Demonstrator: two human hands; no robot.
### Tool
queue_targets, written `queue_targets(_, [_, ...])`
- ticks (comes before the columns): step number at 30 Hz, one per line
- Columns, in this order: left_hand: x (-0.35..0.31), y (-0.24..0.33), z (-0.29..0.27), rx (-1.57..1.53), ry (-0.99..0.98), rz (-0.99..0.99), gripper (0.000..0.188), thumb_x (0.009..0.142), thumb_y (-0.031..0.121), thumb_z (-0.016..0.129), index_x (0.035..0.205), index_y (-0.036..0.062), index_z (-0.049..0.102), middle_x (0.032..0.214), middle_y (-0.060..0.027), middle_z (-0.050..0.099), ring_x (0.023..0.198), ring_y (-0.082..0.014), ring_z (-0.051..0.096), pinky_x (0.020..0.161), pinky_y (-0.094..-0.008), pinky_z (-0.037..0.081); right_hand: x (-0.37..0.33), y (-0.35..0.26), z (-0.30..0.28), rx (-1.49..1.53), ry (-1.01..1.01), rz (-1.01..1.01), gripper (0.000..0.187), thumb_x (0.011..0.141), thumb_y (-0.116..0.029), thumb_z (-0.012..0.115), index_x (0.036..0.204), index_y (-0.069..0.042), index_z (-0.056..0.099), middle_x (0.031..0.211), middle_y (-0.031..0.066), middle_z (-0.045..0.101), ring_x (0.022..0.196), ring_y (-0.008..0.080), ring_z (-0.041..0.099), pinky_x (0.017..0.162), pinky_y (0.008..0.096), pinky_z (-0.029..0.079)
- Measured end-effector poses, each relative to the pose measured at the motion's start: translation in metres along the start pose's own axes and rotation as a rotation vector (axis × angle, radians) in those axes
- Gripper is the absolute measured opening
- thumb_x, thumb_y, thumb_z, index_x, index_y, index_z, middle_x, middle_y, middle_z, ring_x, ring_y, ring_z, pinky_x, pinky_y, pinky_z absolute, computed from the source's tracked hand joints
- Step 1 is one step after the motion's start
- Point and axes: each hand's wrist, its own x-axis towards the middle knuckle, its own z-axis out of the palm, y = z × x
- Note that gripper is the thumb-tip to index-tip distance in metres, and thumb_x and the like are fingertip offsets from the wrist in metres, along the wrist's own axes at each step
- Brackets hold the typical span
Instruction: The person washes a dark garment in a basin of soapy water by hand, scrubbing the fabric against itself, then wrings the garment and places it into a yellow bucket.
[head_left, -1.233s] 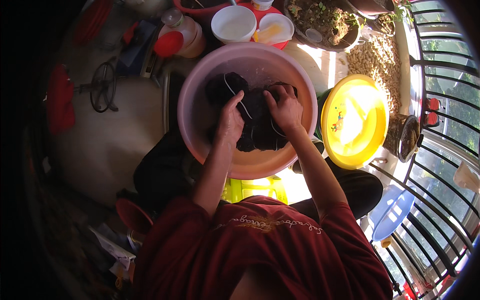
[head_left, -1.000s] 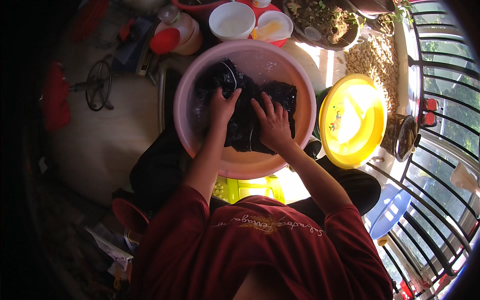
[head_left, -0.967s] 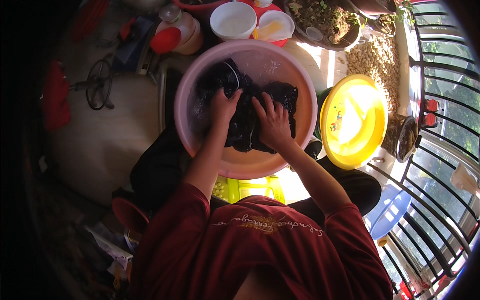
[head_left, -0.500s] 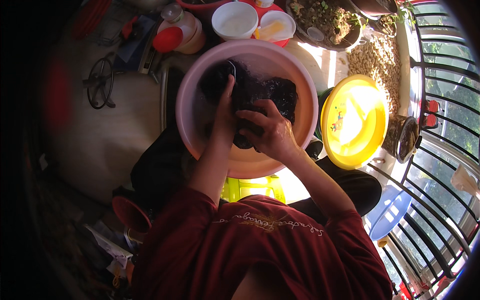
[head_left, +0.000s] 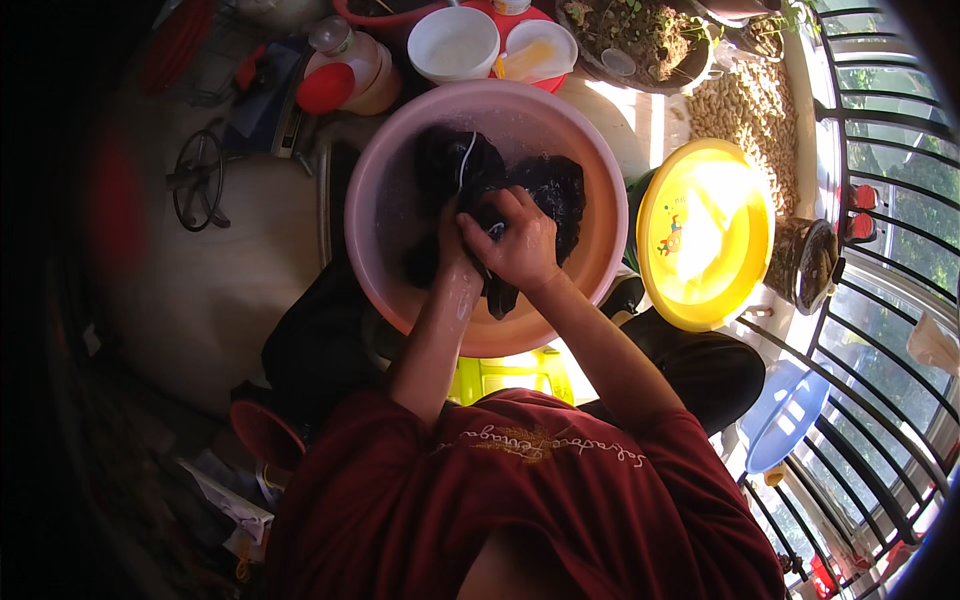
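A round pink basin (head_left: 358, 240) stands in front of me with water in it. Black wet cloth (head_left: 562, 195), a garment by its white drawstring (head_left: 467, 160), lies bunched in the water. My left hand (head_left: 456, 242) is closed on a fold of it near the basin's middle, its fingers mostly hidden behind the fabric. Pressed close against it, my right hand (head_left: 524, 238) grips the same bunch with curled fingers. Part of the garment hangs below the two hands, and the rest spreads to the far left and right of them.
On the right a yellow basin (head_left: 660, 290) leans in sunlight, with a blue basin (head_left: 782, 415) lower by the black railing (head_left: 885, 125). Beyond the pink basin are a white bowl (head_left: 453, 45), a red-capped jug (head_left: 365, 75) and a planter (head_left: 640, 50). A lime-green stool (head_left: 510, 372) shows nearer me.
My right hand has drawn in against the left, and the left thumb no longer points up. The garment is gathered between them, and its white drawstring now shows longer.
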Motion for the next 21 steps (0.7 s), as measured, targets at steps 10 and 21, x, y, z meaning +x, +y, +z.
queue_targets(10, [0.025, 0.03, -0.008, 0.468, 0.093, 0.18, 0.043, 0.078, 0.016, 0.075, 0.113, 0.0018, 0.055, 0.112, -0.0134, 0.06, 0.102, -0.0211, 0.059, 0.09, -0.0372, 0.047, -0.001, 0.069, -0.022, -0.293, -0.137, 0.057, 0.055, 0.081, -0.019, 0.062, 0.134, -0.02, 0.047, 0.136, 0.0162, 0.041, 0.113, 0.0353, 0.05, 0.09, 0.0445, 0.044])
queue_targets(21, [0.092, 0.004, -0.048, 1.596, 0.429, 0.456, 0.066, 0.072, 0.036, 0.076, 0.119, -0.0038, 0.052, 0.123, -0.024, 0.054, 0.111, -0.0423, 0.054, 0.093, -0.0445, 0.045, 0.005, 0.08, 0.03, -0.744, -0.401, -0.022, 0.066, 0.073, -0.009, 0.064, 0.136, -0.021, 0.046, 0.144, 0.0176, 0.034, 0.12, 0.0413, 0.045, 0.095, 0.0501, 0.042])
